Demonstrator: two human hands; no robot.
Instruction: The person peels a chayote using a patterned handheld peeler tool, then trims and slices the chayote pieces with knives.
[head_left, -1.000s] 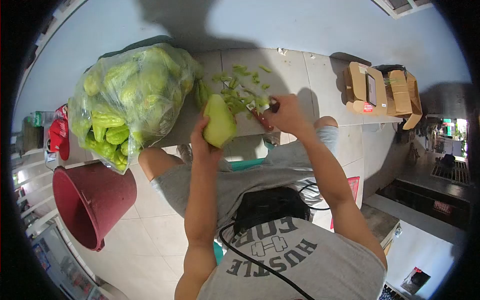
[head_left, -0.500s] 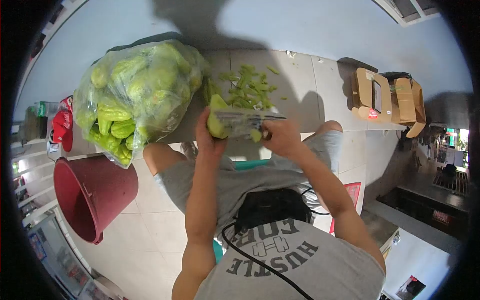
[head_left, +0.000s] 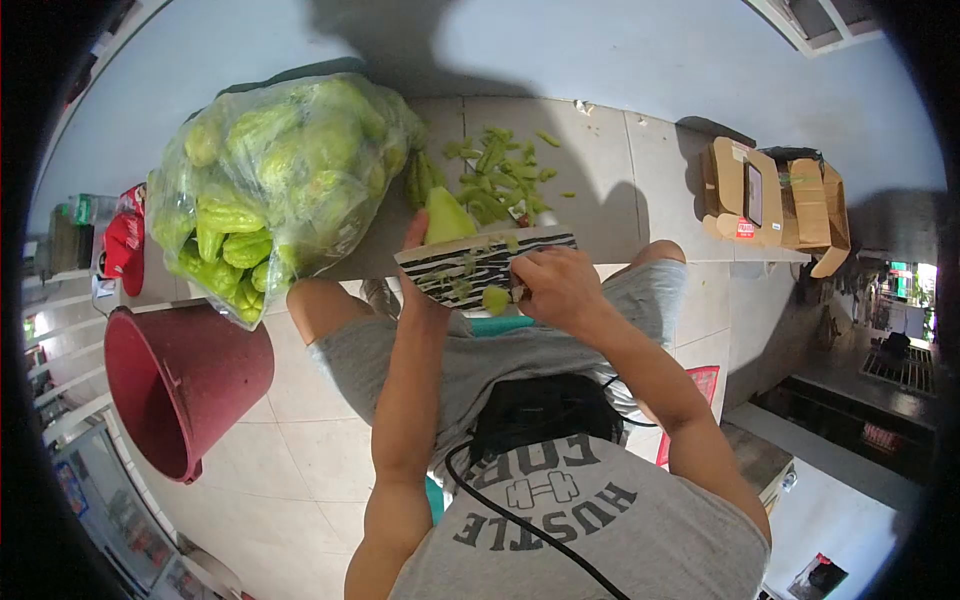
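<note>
My left hand (head_left: 418, 285) is wrapped round a pale green, peeled-looking chayote (head_left: 448, 217), its fingers partly hidden behind a broad blade. In my right hand (head_left: 560, 287) is a wide knife (head_left: 470, 268) with a black-and-white striped blade. Its handle is covered by my closed fingers. The blade lies across the near side of the chayote, and wet green bits stick to it. A small green piece (head_left: 496, 299) is at the blade's lower edge. Beyond my hands, green peelings (head_left: 500, 172) are scattered on the tiled surface.
A big clear plastic bag (head_left: 290, 170) full of chayotes stands at the left. Below it a dark red bucket (head_left: 190, 390) lies tilted with its mouth toward the left. Cardboard boxes (head_left: 745, 190) sit at the right end of the tiled surface, against the wall.
The knife, blurred by motion before, now shows clearly, its striped face turned up and lower across the chayote. My right hand has moved slightly right and down. The left keeps its hold.
</note>
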